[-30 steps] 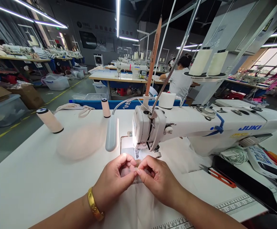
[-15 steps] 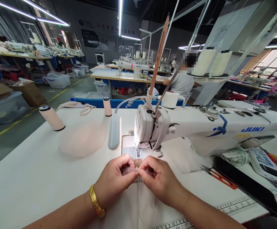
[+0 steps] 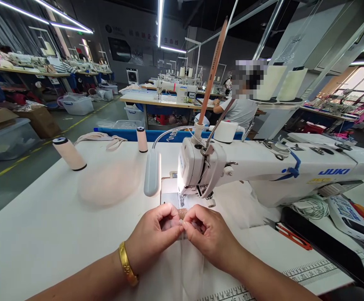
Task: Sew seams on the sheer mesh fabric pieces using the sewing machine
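Just in front of the needle of a white sewing machine [image 3: 201, 167], my left hand [image 3: 157, 230] and my right hand [image 3: 210, 234] meet with thumbs and forefingers pinched together. Between them they grip a thin, sheer pale fabric [image 3: 191, 267], which hangs down toward the front of the table. The fingertips almost touch and hide the pinched edge. Behind them a small brownish piece [image 3: 182, 213] lies by the presser foot; its kind is unclear. A gold bangle [image 3: 127, 264] circles my left wrist.
Left of the machine are a sheer pale fabric piece [image 3: 108, 184], two thread cones [image 3: 70, 154] and a grey lamp [image 3: 152, 173]. To the right lie orange-handled snips [image 3: 293, 236], a black tray [image 3: 320, 246] and a coil of cord [image 3: 310, 207]. A person [image 3: 241, 110] sits beyond.
Both hands keep their pinch on the fabric in nearly the same place. The whole view has shifted slightly, and the seated person beyond has moved an arm a little.
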Demonstrator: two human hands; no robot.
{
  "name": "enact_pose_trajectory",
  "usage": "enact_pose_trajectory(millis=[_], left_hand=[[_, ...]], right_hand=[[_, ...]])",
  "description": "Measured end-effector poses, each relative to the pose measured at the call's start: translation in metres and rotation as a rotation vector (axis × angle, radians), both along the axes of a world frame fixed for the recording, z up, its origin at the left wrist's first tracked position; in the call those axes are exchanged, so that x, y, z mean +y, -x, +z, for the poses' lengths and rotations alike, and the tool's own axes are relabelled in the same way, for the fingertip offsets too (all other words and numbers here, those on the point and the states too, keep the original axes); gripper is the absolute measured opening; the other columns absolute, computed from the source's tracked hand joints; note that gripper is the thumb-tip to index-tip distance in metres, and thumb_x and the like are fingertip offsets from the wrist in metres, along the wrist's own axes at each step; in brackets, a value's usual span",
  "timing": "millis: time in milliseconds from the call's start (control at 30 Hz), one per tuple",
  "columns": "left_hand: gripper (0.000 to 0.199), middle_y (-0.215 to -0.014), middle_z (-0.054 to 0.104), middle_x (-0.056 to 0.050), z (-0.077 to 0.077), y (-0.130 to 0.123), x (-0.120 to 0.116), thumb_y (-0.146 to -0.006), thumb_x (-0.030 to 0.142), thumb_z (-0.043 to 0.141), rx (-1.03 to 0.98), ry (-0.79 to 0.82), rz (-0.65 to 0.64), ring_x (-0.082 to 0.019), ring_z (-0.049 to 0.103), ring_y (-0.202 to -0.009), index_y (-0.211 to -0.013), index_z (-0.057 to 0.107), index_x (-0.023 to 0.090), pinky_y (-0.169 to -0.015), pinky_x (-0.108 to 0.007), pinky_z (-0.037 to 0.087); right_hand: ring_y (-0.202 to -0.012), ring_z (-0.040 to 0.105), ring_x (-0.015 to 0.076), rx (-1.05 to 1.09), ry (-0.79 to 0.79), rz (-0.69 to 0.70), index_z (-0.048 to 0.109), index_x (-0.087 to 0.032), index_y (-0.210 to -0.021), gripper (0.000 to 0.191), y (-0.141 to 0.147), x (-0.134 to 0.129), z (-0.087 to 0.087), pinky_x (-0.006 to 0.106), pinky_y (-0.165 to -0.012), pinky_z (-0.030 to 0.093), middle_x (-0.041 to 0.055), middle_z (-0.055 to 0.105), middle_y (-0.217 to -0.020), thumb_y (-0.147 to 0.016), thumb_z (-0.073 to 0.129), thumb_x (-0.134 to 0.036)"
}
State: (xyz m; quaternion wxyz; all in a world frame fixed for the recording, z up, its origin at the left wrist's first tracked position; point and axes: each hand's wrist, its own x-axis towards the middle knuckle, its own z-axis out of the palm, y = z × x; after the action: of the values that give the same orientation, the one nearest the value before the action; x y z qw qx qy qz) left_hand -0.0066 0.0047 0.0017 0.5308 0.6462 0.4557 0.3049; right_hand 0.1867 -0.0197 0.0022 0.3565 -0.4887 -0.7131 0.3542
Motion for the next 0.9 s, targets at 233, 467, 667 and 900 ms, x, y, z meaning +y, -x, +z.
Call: enact_pose_trajectory(millis=[233, 467, 667, 900], left_hand=[[0.025, -0.064, 0.051, 0.005, -0.0008, -0.0020, -0.0021, -0.076, 0.038, 0.068, -0.030, 0.004, 0.023, -0.012, 0.042, -0.060, -0.074, 0.049, 0.022, -0.054, -0.023, 0.036], [0.025, -0.059, 0.042, 0.008, 0.0048, -0.0022, -0.0020, -0.073, 0.041, 0.068, 0.011, 0.105, 0.018, -0.011, 0.040, -0.056, -0.074, 0.053, 0.021, -0.053, -0.024, 0.033], [0.026, -0.064, 0.048, 0.006, 0.0015, -0.0014, -0.0013, -0.071, 0.039, 0.069, -0.023, 0.072, 0.019, -0.012, 0.044, -0.058, -0.069, 0.049, 0.021, -0.054, -0.024, 0.035], [0.026, -0.061, 0.046, 0.007, -0.0016, -0.0016, 0.0000, -0.072, 0.036, 0.070, -0.037, 0.049, 0.044, -0.010, 0.039, -0.057, -0.071, 0.048, 0.022, -0.052, -0.023, 0.032]], right_hand=[[-0.061, 0.047, 0.0121, 0.025, -0.017, 0.005, 0.056, -0.023, -0.077, 0.016, 0.0010, -0.0002, -0.0008, 0.024, -0.057, 0.035, -0.0056, 0.055, -0.066, -0.092, 0.060, -0.027], [-0.062, 0.048, 0.0113, 0.015, -0.030, 0.014, 0.057, -0.023, -0.078, 0.017, 0.0007, -0.0006, -0.0012, 0.023, -0.058, 0.035, -0.0059, 0.057, -0.068, -0.094, 0.059, -0.026], [-0.061, 0.047, 0.0111, 0.002, -0.043, 0.015, 0.056, -0.022, -0.076, 0.015, 0.0026, -0.0011, -0.0002, 0.022, -0.057, 0.035, -0.0061, 0.054, -0.066, -0.091, 0.060, -0.023], [-0.062, 0.048, 0.0108, 0.012, -0.064, 0.017, 0.058, -0.022, -0.077, 0.016, 0.0014, -0.0012, 0.0000, 0.022, -0.058, 0.035, -0.0061, 0.056, -0.068, -0.093, 0.060, -0.024]])
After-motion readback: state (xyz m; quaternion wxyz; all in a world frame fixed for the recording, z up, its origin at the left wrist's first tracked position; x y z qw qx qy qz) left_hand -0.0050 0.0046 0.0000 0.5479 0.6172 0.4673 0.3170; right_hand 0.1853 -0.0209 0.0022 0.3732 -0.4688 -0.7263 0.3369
